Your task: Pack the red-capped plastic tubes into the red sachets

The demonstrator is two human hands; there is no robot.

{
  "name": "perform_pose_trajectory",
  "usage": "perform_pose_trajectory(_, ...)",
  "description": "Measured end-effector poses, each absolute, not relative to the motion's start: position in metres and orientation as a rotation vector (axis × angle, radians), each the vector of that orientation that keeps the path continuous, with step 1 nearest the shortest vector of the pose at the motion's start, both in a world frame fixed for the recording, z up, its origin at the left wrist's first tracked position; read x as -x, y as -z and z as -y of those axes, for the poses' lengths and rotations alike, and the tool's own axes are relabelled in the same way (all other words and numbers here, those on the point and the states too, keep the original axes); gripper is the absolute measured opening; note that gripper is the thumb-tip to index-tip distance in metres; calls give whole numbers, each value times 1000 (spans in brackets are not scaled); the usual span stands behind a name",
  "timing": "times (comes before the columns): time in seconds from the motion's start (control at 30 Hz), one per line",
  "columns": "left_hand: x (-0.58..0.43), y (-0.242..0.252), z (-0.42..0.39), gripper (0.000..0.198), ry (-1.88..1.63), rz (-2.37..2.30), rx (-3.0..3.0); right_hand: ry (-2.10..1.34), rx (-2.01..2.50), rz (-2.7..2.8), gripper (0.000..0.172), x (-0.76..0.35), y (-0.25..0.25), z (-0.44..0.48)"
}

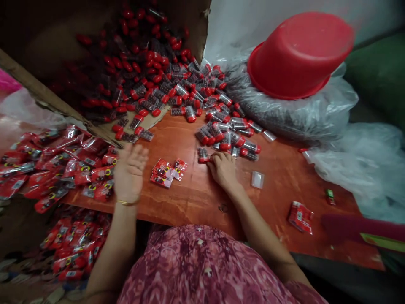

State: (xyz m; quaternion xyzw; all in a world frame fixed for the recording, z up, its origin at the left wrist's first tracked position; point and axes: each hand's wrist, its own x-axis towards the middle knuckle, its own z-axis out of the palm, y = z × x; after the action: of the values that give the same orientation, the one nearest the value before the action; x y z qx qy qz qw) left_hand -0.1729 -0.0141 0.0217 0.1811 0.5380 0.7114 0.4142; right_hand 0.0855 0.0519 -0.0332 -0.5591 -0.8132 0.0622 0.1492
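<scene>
Right hand (221, 166) curls with its fingertips against a small red-capped tube (203, 155), though whether they pinch it cannot be told; the left hand (130, 173), blurred, is spread above the worktop (186, 207). Ahead and left of the left hand stands a cardboard box (57, 103), its lower edge coming near the fingertips, and beyond the right hand, off to its right, sits a red tub (300, 55). A heap of tubes (158, 78) spreads out of the box, a cluster (218, 133) reaching just beyond the right hand. Red packets (85, 173) crowd the left hand's outer side; flat red cards (163, 166) lie between the hands. The touched tube is best taken by its cap, fingertips light, and drawn toward the body so its neighbours do not roll. Bodyward of both hands the worktop's front edge is near, so sweeps are better kept short there; sideways, bare wood shows right of the right hand, as far as a small clear piece (257, 180).
</scene>
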Motion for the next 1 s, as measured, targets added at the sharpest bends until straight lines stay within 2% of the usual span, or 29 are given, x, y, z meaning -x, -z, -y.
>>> perform_pose_trajectory(0.1, 120, -12, 6, 42, -1248, -1608, -1314, -474, 1501, 2244, 18, -88, 28, -42)
perform_pose_trajectory(0.2, 90, -5, -9, 46, -908, -1502, -2024, -942, 1321, 1999, 21, -92, 12, -30)
perform_pose_trajectory(0.27, 83, -3, -18, 36, -809, -1357, -2196, -1221, 1244, 1784, 26, -96, 0, -22)
perform_pose_trajectory(0.33, 79, -2, -20, 26, -788, -1252, -2184, -1344, 1209, 1591, 31, -100, -9, -18)
perform_pose_trajectory(0.43, 69, 1, -13, 25, -807, -1233, -2070, -1205, 1199, 1453, 42, -104, -14, -17)
perform_pose_trajectory(0.57, 51, 9, 1, 22, -777, -1322, -2028, -998, 1211, 1554, 57, -103, -12, -24)
perform_pose_trajectory(0.67, 43, 14, 6, 19, -729, -1308, -2059, -1050, 1190, 1704, 52, -99, -8, -29)
perform_pose_trajectory(0.83, 38, 28, 10, 27, -657, -1359, -1994, -1237, 1171, 1842, 44, -96, 8, -24)
perform_pose_trajectory(1.0, 31, 48, 15, 27, -638, -1353, -2007, -1037, 1138, 2105, 41, -94, 19, -13)
